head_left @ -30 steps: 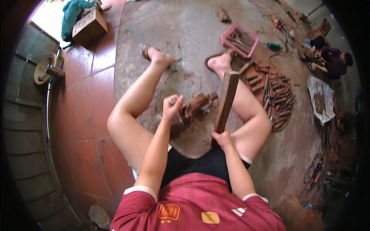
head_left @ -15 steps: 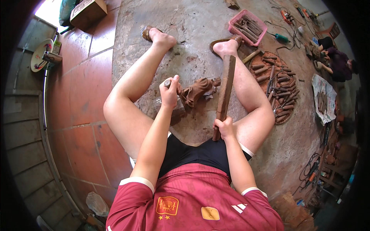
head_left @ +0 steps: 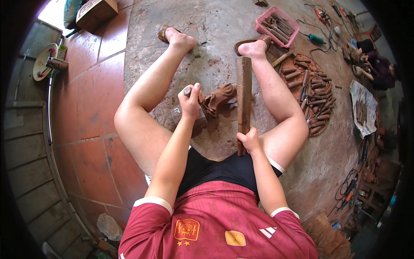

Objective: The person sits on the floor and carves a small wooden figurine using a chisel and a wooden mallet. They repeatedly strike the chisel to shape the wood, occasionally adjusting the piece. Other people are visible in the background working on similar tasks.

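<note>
My left hand (head_left: 189, 103) is closed round a carving chisel (head_left: 187, 91), thumb up; only its round handle end shows and the blade is hidden. Next to that fist lies a brown wood carving (head_left: 219, 100) with folded, draped shapes, on a block (head_left: 184, 113) on the floor between my legs. My right hand (head_left: 249, 140) grips a long, flat-sided wooden club (head_left: 243, 88) near its lower end. The club points away from me and covers the carving's right end.
Right of my right leg, a round mat (head_left: 290, 93) bears many chisels, with a wooden mallet handle (head_left: 282, 59) beside it. Beyond stand a pink basket (head_left: 259, 26) of wooden pieces and a green power tool (head_left: 316, 39). A white sack (head_left: 367, 125) lies farther right, near another person (head_left: 379, 71).
The club in my right hand has swung left, from leaning right to nearly straight ahead, now over the carving's right end. My left hand has hardly moved.
</note>
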The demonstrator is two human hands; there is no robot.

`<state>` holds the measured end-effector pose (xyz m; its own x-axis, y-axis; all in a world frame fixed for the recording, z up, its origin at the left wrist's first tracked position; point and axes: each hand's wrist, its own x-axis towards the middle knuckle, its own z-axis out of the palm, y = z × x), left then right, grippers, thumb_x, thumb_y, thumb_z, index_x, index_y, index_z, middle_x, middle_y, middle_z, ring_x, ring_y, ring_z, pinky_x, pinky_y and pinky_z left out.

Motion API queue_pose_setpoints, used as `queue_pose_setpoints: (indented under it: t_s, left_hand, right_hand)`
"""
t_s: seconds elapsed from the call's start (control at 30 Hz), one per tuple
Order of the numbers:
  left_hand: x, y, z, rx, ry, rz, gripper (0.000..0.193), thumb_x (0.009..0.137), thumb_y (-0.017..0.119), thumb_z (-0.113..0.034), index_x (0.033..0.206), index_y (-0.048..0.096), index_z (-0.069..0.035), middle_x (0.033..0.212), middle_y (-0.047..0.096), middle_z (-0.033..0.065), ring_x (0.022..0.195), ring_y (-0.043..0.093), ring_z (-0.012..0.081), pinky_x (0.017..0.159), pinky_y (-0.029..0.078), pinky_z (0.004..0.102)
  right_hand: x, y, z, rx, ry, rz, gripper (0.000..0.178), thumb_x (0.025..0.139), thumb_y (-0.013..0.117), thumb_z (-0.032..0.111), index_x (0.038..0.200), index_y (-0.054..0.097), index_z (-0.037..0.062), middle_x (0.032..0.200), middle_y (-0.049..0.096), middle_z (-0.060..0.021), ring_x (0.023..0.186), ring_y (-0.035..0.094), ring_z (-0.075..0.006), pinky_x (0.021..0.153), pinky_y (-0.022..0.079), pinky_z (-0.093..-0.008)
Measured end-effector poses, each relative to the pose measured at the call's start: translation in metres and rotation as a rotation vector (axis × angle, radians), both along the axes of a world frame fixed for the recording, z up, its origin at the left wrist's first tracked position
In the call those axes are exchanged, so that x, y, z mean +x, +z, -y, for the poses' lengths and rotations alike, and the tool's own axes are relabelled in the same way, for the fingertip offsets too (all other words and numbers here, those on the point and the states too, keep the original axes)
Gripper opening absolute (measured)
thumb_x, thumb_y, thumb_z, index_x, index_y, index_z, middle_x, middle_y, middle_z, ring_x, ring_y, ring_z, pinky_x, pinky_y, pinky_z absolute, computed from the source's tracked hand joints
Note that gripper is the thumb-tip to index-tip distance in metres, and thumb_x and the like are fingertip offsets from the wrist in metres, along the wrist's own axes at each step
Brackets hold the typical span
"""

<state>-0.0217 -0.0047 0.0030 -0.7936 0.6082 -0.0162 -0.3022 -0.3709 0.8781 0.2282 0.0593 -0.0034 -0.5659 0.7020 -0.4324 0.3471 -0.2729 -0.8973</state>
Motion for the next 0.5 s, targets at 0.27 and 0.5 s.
queue_pose_setpoints:
  t_s: [0.27,0.5]
  left_hand:
    - [0.0016,-0.0013,-0.0007,-0.024,0.062,-0.03,0.036,0.096,0.058,-0.016,0.065,0.043,-0.007,0.057,0.042,0.0019,0.047,0.039,0.0122,0.049,0.037,0.0295]
    - [-0.002,-0.0063,0.0031,0.018,-0.026,-0.027,0.036,0.094,0.057,-0.013,0.063,0.042,-0.006,0.056,0.042,0.0027,0.047,0.039,0.0129,0.049,0.036,0.0302]
  right_hand:
    - [0.0007,-0.0049,-0.0019,0.055,0.036,0.034,0.022,0.067,0.067,0.01,0.081,0.062,-0.0062,0.067,0.065,-0.0085,0.06,0.06,-0.0157,0.056,0.049,-0.031]
    - [-0.0023,0.0011,-0.0007,0.027,0.019,0.013,0.022,0.067,0.066,0.009,0.083,0.062,-0.0066,0.068,0.065,-0.009,0.061,0.06,-0.016,0.057,0.049,-0.0311]
